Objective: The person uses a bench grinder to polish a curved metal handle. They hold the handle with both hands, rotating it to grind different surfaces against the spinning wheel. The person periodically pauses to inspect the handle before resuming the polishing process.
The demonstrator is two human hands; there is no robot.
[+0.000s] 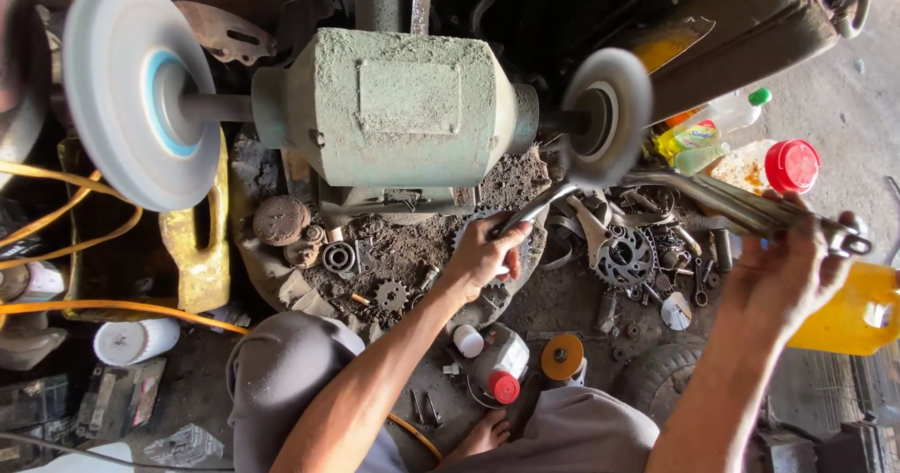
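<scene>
STEP: polishing in hand, it seems | THING: bent metal part [698, 195] at centre right, touching the right buffing wheel [607, 115] | HANDS: left hand [483, 255] and right hand [792, 265] each closed around one end | NEXT: probably needs steady pressure and slow turning against the wheel

You are facing the bench grinder [403, 107], sitting at twelve o'clock. Its large wheel [131, 89] is hanging at ten o'clock, its small wheel [607, 115] at one. The metal bar [694, 196] is crossing just below the small wheel, your left hand [483, 253] and right hand [792, 267] gripping its ends. Sprockets [626, 259] are lying under it; bottles [717, 121] are standing at two o'clock.
</scene>
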